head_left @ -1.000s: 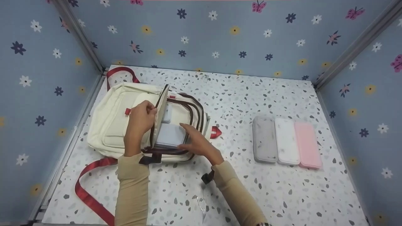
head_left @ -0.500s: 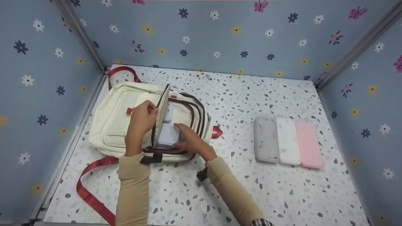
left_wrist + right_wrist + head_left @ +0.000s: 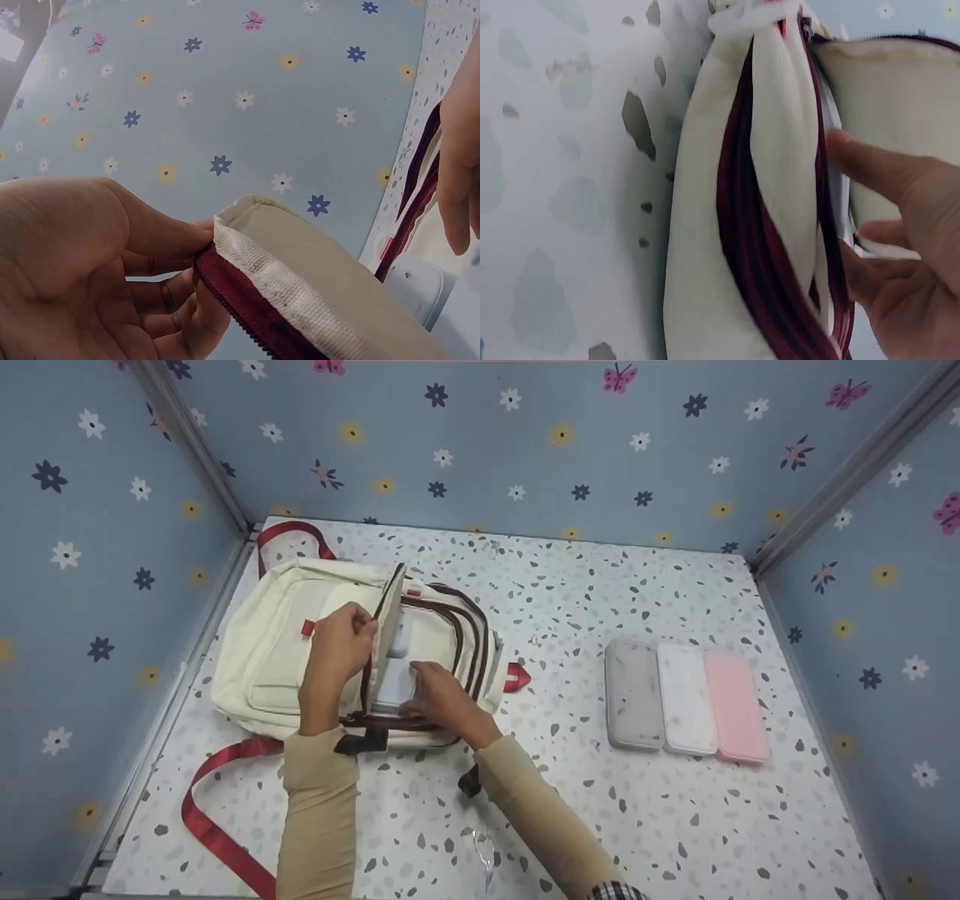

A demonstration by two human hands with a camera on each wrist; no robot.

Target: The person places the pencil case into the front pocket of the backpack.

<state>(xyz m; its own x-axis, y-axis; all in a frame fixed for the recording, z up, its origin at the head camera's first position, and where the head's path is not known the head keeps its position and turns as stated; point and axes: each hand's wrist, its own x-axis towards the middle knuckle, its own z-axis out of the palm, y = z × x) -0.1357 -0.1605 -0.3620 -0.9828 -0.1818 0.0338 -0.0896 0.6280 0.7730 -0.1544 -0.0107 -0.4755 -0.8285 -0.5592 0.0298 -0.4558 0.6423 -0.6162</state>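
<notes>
Cream backpack [image 3: 277, 645]: left hand [image 3: 339, 649] pinches flap up, right hand [image 3: 442, 699] grips white case [image 3: 394, 684] part-inserted; deeper push needed.

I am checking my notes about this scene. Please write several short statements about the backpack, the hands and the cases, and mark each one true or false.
1. The left hand pinches the backpack flap. True.
2. The right hand rests on the pink case. False: it is at the white case in the backpack opening.
3. Three cases lie side by side on the table. True.
4. The backpack straps are blue. False: they are red.
</notes>
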